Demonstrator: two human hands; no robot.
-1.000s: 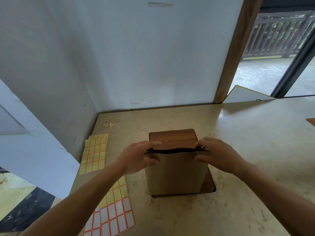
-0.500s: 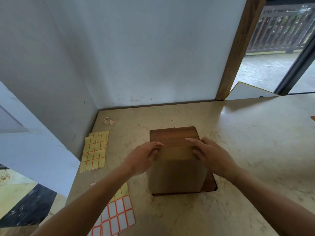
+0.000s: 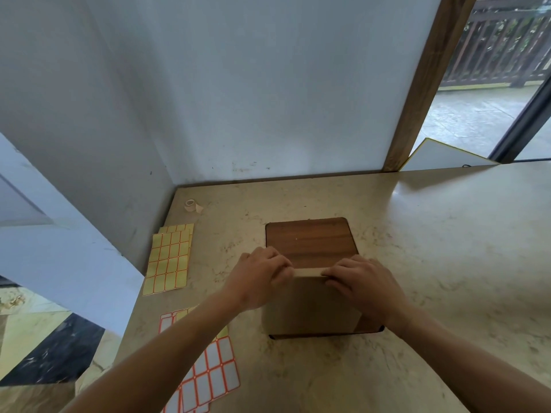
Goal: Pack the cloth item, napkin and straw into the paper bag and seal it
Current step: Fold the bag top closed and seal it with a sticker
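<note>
Standing upright on a dark wooden square board (image 3: 310,238), brown paper bag (image 3: 310,308) pinched along its folded-over top edge by left hand (image 3: 262,278) and right hand (image 3: 363,281), fingers curled, probably creasing for sealing.

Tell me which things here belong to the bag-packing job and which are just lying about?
Part of the job:
- paper bag, top folded over
- left hand and right hand, both pinching the fold

Lying about:
- wooden board under the bag
- yellow label sheets
- white label sheets
- tape roll
</note>
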